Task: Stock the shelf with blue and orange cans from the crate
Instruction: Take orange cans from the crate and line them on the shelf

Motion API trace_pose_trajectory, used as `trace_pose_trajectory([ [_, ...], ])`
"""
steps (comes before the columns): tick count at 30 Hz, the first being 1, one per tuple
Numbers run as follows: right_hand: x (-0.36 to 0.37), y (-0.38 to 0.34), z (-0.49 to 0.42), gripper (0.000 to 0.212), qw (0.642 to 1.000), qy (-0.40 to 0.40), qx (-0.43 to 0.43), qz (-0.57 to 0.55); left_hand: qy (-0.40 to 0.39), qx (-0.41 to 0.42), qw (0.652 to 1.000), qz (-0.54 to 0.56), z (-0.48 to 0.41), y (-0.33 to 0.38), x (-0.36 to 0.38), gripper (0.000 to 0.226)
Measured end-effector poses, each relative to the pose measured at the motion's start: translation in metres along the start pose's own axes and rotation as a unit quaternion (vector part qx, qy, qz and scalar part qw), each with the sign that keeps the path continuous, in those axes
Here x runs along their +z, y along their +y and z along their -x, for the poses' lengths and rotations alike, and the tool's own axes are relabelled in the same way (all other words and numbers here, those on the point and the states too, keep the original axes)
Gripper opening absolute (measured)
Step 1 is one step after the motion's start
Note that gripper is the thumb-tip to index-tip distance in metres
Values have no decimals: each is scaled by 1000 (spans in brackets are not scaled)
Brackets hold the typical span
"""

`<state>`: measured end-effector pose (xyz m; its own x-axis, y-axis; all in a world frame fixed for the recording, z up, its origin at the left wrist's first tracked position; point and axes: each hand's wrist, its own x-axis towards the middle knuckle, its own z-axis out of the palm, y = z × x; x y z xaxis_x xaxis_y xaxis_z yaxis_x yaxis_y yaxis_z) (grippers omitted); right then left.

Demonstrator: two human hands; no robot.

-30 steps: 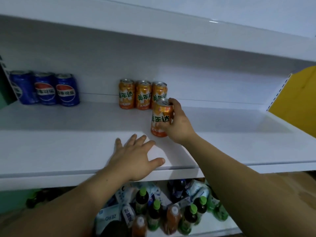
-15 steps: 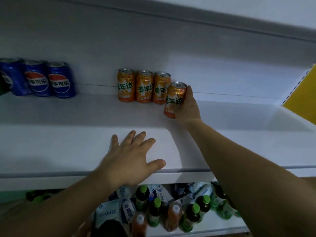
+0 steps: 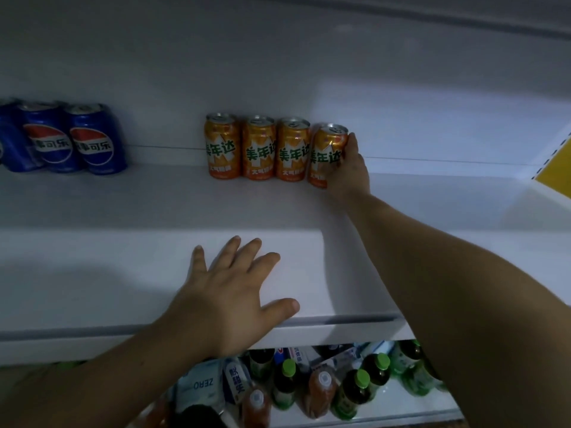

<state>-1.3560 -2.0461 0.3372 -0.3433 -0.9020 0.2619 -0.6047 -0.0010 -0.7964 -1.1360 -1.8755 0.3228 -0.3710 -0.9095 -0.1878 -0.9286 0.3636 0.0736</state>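
Since half a second ago, your right hand (image 3: 349,173) has carried the fourth orange can (image 3: 326,156) back into line, slightly tilted, just beside the three orange cans (image 3: 258,149) at the rear of the shelf (image 3: 92,257), fingers wrapped around it. Your left hand (image 3: 228,291) stays flat, fingers spread wide, near the front edge. Three blue cans (image 3: 71,139) stand far left.

Bare forearms, no sleeves visible
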Motion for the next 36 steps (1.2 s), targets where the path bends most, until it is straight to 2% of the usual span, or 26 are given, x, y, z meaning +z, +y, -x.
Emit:
trace_pose_trajectory([
  [10,7,-1,-15,77,1000,-10,22,5,-6,2,1000,8,-4,1,1,104],
  [13,0,-11,-10,83,998,-29,53,9,-17,0,1000,-1,-6,-3,0,88],
  [16,-23,-18,8,86,993,-53,43,99,-17,8,1000,12,-5,-4,0,81],
  [19,-66,-14,32,79,969,-91,36,228,-33,4,999,29,-5,-6,-5,78],
  [22,-120,-1,64,75,946,-94,58,305,-20,11,998,55,-12,8,-20,77],
  [28,-230,49,151,74,925,-43,136,353,-13,175,976,126,-27,123,-26,77],
  [33,-318,106,246,66,892,-12,250,377,-22,339,936,90,3,248,4,66],
  [36,-358,141,310,63,864,10,332,379,-74,412,906,64,28,309,37,71],
])
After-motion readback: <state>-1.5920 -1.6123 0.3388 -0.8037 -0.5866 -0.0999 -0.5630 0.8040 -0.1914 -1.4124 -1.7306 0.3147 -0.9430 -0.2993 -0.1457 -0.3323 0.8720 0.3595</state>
